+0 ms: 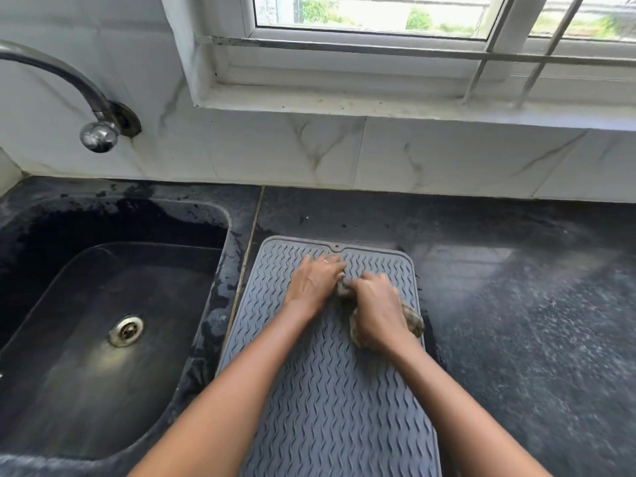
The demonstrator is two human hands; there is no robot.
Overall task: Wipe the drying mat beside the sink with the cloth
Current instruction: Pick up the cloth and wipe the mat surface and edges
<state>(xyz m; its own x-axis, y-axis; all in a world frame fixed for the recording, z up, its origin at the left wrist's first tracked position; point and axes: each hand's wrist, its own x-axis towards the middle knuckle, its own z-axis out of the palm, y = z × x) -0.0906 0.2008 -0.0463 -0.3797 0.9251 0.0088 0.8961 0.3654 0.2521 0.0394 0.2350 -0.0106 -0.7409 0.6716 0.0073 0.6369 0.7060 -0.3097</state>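
Both hands work on the far half of the drying mat: the right hand (377, 313) has its grip curled tight around a bunched, mottled brown cloth (413, 320), pressing it down near the mat's right edge, while the left hand (316, 282) lies flat with fingers spread and nothing held, its fingertips near the mat's far rim and its thumb side touching the front end of the cloth. A thin ring shows on one left finger.

Largest in view is the dark speckled stone surface (533, 304), running from the sink to the right edge of the frame. Set into it on the left is the black sink (103, 304), with a metal drain (126, 331) in its basin. Behind runs a white marbled tile wall (378, 156) under a window (395, 29) with bars.

The drying mat (327, 390), grey silicone with wavy ridges, lies on the surface just beside the sink's right rim, its long side running away from the person. A chrome tap (98, 132) comes out of the wall above the sink's far left.
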